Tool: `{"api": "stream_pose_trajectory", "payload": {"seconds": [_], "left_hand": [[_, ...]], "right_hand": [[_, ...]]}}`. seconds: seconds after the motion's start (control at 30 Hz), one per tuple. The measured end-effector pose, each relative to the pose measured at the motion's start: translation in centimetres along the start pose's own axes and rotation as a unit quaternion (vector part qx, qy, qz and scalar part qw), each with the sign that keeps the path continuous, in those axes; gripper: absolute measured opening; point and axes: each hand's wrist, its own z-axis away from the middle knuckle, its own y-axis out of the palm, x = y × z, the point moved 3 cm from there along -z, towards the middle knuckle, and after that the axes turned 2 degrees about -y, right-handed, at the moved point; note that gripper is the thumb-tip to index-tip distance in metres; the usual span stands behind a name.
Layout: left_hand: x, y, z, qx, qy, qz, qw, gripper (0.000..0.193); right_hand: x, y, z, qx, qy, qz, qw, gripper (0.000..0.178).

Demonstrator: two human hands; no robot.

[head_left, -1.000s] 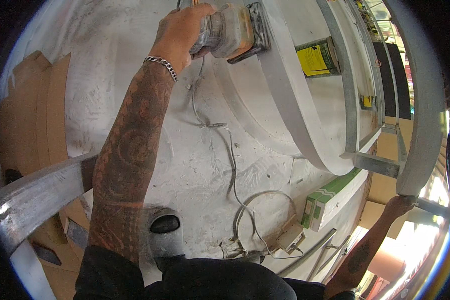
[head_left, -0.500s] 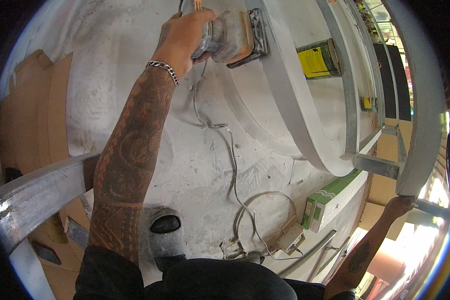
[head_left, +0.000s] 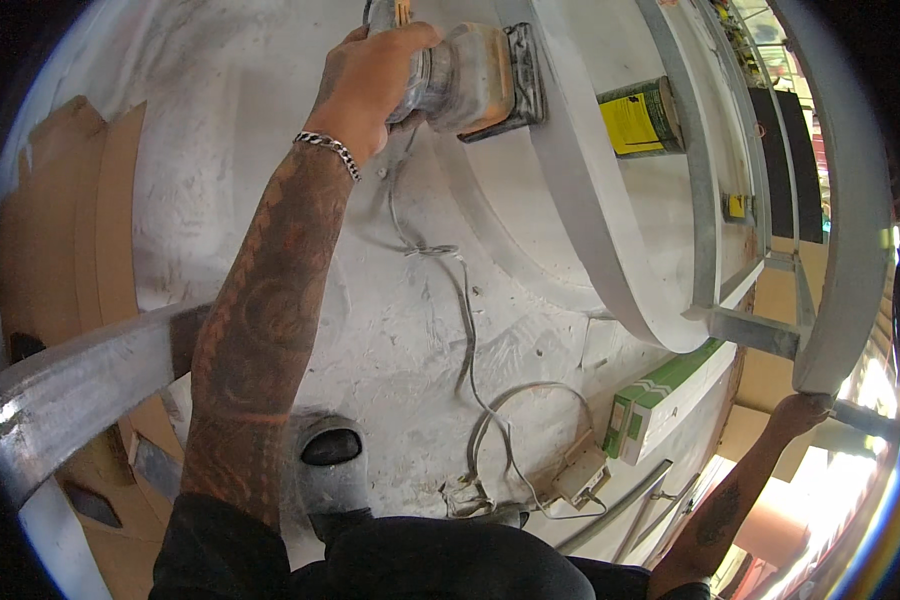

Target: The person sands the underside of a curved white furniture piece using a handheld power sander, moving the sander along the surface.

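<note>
My left hand (head_left: 370, 85) is wrapped round the body of a dusty electric sander (head_left: 470, 75) at the top of the view. The sander is tilted sideways, and its dark flat pad (head_left: 525, 80) lies against the side of a curved grey-white metal bar (head_left: 590, 200). From the tool a thin cable (head_left: 467, 340) runs down across the floor. Far to the right, my right hand (head_left: 802, 412) is closed round the lower end of a thick curved frame piece (head_left: 850, 230); its fingers are partly hidden.
A can with a yellow label (head_left: 635, 120) stands beyond the curved bar. A green-and-white box (head_left: 660, 405), a white power socket block (head_left: 582, 475) and coiled cable lie on the dusty floor. Cardboard (head_left: 70, 220) and another curved metal bar (head_left: 90, 375) are at left, near my shoe (head_left: 332, 470).
My left hand and the sander have shifted slightly right and down along the curved bar. My right hand keeps its place on the frame.
</note>
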Motion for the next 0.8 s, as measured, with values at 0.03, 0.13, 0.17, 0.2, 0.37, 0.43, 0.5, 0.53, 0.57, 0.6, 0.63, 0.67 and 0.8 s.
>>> {"api": "stream_pose_trajectory", "payload": {"seconds": [0.03, 0.13, 0.17, 0.2, 0.37, 0.43, 0.5, 0.53, 0.57, 0.6, 0.63, 0.67, 0.8], "left_hand": [[-0.2, 0.1, 0.3, 0.004, 0.014, -0.007, 1.0, 0.051], [-0.2, 0.4, 1.0, -0.006, 0.017, -0.021, 1.0, 0.046], [-0.1, 0.5, 1.1, -0.021, 0.006, -0.028, 0.999, 0.04], [0.0, 0.4, 1.0, -0.021, 0.006, -0.029, 0.999, 0.04], [0.4, -0.2, 0.4, -0.014, 0.01, -0.014, 1.0, 0.043], [0.2, 0.3, 1.0, -0.015, 0.009, -0.008, 1.0, 0.042], [0.3, 0.5, 1.1, -0.016, 0.007, -0.003, 1.0, 0.042], [0.6, 0.3, 1.1, -0.019, 0.005, -0.011, 1.0, 0.042], [0.7, 0.2, 1.0, -0.022, 0.002, -0.019, 1.0, 0.043], [0.8, 0.2, 1.1, -0.022, 0.002, -0.02, 1.0, 0.043], [0.8, 0.2, 1.2, -0.015, 0.005, -0.008, 1.0, 0.042], [0.9, 0.3, 1.3, -0.009, 0.008, 0.003, 1.0, 0.042], [0.6, -0.2, 0.5, -0.01, -0.002, 0.007, 1.0, 0.041]], "right_hand": [[0.1, -0.1, -0.1, 0.001, 0.0, -0.001, 1.0, 0.06], [0.6, -0.4, -0.3, 0.048, -0.021, -0.042, 0.998, 0.041], [0.7, -0.5, -0.4, 0.036, 0.0, -0.03, 0.999, 0.05], [1.2, -0.5, -0.5, 0.026, 0.021, -0.019, 0.999, 0.066], [5.3, -1.3, -0.4, 0.004, 0.056, 0.001, 0.998, 0.069], [4.3, -1.2, -0.4, 0.008, 0.046, 0.022, 0.999, 0.07], [2.1, -0.8, -0.5, 0.01, 0.063, -0.032, 0.997, 0.076], [1.5, -0.7, -0.5, 0.009, 0.063, -0.032, 0.997, 0.076], [1.1, -0.6, -0.4, 0.009, 0.029, -0.048, 0.998, 0.078], [1.2, -0.5, -0.4, 0.009, -0.005, -0.064, 0.998, 0.08], [1.2, -0.5, -0.3, 0.01, -0.005, -0.063, 0.998, 0.08], [0.8, -0.4, -0.1, 0.006, 0.04, -0.096, 0.995, 0.082], [1.6, 0.2, 0.8, 0.007, 0.079, -0.107, 0.991, 0.073]]}}
